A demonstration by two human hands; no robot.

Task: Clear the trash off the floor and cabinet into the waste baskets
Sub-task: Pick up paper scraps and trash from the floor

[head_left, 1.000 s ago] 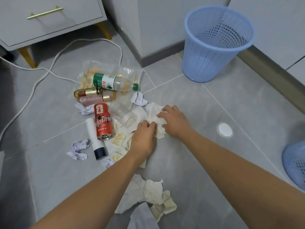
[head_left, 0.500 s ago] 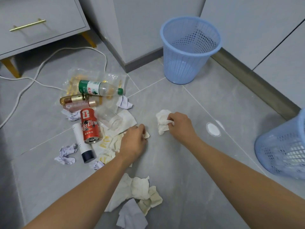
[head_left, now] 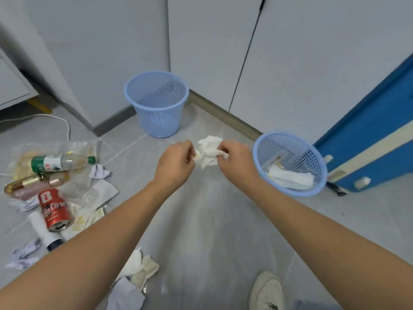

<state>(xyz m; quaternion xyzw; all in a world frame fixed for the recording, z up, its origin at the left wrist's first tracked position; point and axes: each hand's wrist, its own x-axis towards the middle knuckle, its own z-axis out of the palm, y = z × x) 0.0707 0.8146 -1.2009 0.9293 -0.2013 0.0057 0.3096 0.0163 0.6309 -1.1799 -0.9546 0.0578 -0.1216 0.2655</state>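
So the left hand (head_left: 176, 162) is pinching a small yellowish scrap (head_left: 197, 155) between its fingertips, and just to its right the right hand (head_left: 237, 158) has its fingers curled round a crumpled white tissue (head_left: 209, 151); both are held up off the floor, between the two baskets. If it were me I'd squash the scrap into the tissue so it's one wad, carry it right over a rim and only then let go; loose paper drifts, and a miss means bending down again.

Baskets, left to right: the far blue basket (head_left: 156, 104) stands upright by the wall corner and I can't see anything in it through the mesh, though the bottom isn't fully visible; the right basket (head_left: 290, 164), nearer and close beside the right hand, already has white paper and what looks like a flat wrapper in it; I'd guess the wad goes there since it's the short reach.

Plenty left on the floor at the left: a green-capped bottle (head_left: 62, 162), a red can (head_left: 54, 211), more tissues near the person's feet (head_left: 138, 267).
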